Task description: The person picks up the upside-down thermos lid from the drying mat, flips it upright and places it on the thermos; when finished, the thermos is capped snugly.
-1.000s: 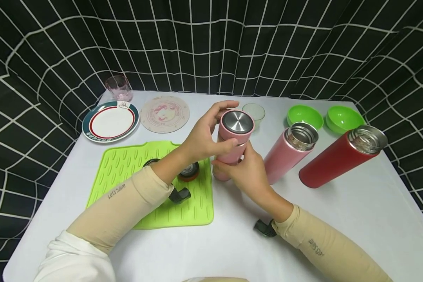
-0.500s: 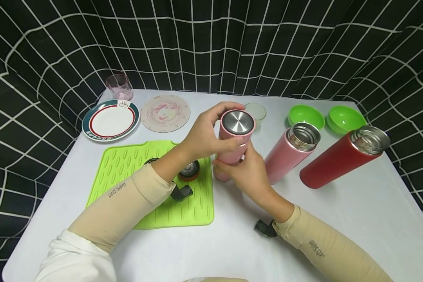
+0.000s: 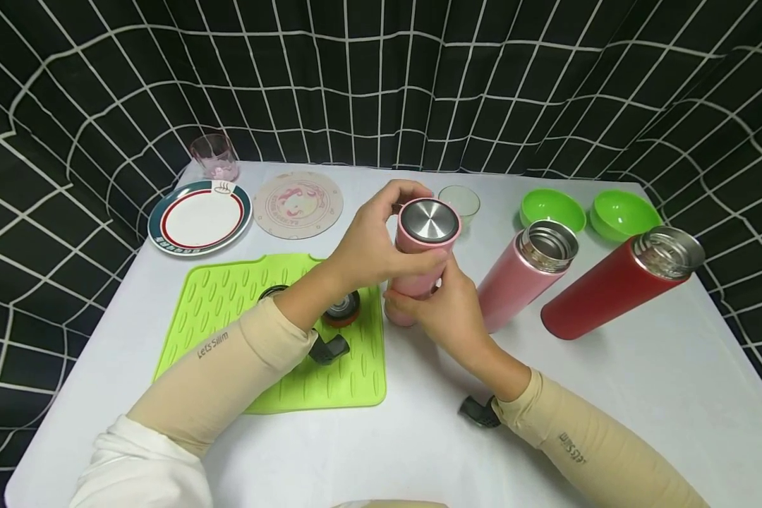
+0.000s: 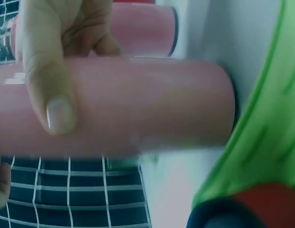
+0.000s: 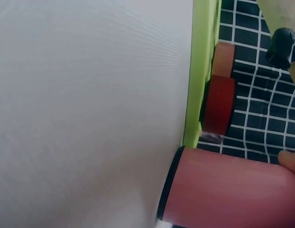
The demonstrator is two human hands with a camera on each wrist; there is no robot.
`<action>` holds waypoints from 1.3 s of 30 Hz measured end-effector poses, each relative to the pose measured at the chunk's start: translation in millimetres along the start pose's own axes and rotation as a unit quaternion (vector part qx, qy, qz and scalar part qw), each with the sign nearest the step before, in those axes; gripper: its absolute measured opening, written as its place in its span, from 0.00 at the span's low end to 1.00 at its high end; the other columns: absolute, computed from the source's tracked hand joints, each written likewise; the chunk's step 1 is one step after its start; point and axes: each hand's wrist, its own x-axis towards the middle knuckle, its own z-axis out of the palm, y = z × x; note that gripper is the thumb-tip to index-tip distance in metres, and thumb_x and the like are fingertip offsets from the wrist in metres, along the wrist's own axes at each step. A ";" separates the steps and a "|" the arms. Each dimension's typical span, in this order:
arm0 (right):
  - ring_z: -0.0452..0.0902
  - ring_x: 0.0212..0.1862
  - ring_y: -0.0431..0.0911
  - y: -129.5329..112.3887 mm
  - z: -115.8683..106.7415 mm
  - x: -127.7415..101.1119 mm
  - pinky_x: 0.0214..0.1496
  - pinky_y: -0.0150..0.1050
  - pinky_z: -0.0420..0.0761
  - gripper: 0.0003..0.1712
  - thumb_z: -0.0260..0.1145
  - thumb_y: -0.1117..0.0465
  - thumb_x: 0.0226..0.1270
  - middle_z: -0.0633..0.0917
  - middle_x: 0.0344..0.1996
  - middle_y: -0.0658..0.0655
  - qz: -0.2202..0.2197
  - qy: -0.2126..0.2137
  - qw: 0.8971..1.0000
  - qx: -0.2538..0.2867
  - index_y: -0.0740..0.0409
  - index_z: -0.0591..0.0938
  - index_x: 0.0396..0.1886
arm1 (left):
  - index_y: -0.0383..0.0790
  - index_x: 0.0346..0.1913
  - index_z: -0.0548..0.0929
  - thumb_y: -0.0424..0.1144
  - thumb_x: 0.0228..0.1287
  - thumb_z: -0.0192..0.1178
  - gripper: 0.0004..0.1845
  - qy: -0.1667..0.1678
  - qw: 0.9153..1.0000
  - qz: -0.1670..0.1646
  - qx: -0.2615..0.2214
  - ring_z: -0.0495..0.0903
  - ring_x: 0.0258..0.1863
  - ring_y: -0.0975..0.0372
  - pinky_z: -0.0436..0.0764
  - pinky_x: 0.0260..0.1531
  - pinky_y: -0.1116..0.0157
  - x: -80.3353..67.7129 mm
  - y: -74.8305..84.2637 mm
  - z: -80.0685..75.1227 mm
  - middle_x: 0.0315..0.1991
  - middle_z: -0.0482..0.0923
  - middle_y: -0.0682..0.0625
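A pink thermos point(image 3: 413, 286) with a steel-topped lid point(image 3: 428, 220) stands upright right of the green mat. My left hand point(image 3: 371, 247) curls round the lid, thumb across the near side and fingers behind. Lower down, my right hand point(image 3: 447, 314) grips the body, its thumb in front. In the left wrist view, the right hand's thumb point(image 4: 59, 104) presses against the pink body point(image 4: 152, 104). The thermos base point(image 5: 209, 190) meets the white table in the right wrist view. Most of the fingers behind the thermos are hidden.
An uncapped pink thermos point(image 3: 514, 282) and an uncapped red thermos point(image 3: 600, 296) stand to the right, before two green bowls point(image 3: 551, 210). Lids point(image 3: 341, 309) lie on the green mat point(image 3: 355, 377). Behind are a plate point(image 3: 200, 215), a round mat point(image 3: 298, 204) and glasses point(image 3: 460, 201).
My left hand has turned slightly on the lid, its thumb sliding right across the near side. My right hand and the thermos body have stayed about where they were.
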 end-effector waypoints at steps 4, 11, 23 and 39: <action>0.79 0.48 0.42 0.4 -0.4 0.3 0.49 0.42 0.78 0.43 0.82 0.51 0.47 0.83 0.47 0.50 -0.001 -0.003 1.000 0.003 0.52 0.70 0.61 | 0.31 0.60 0.66 0.40 0.44 0.72 0.40 -0.007 1.000 0.008 -0.014 0.70 0.55 0.59 0.69 0.58 0.59 -0.8 -0.2 -2.5 0.56 0.71 0.43; 0.79 0.48 0.42 0.7 -0.5 3.6 0.49 0.42 0.78 0.43 0.82 0.51 0.47 0.83 0.48 0.50 -0.013 0.001 1.000 -0.001 0.52 0.69 0.61 | 0.30 0.61 0.63 0.43 0.45 0.70 0.41 -0.021 1.000 0.008 -0.016 0.68 0.56 0.59 0.69 0.58 0.60 0.9 -0.7 -6.0 0.57 0.68 0.43; 0.78 0.51 0.42 2.8 -6.1 1.7 0.52 0.43 0.77 0.44 0.81 0.50 0.46 0.82 0.49 0.49 0.009 0.004 1.000 -0.011 0.49 0.69 0.62 | 0.32 0.63 0.64 0.40 0.46 0.71 0.41 -0.042 0.999 0.010 -0.015 0.70 0.57 0.61 0.68 0.58 0.59 5.3 -1.2 0.1 0.58 0.71 0.45; 0.78 0.50 0.42 2.1 -0.9 2.6 0.51 0.42 0.77 0.44 0.81 0.52 0.47 0.82 0.48 0.48 -0.005 -0.005 1.000 -0.002 0.50 0.68 0.62 | 0.35 0.60 0.63 0.45 0.41 0.75 0.44 -0.031 0.999 -0.021 0.028 0.65 0.57 0.61 0.67 0.58 0.62 -1.5 0.4 -2.8 0.58 0.65 0.46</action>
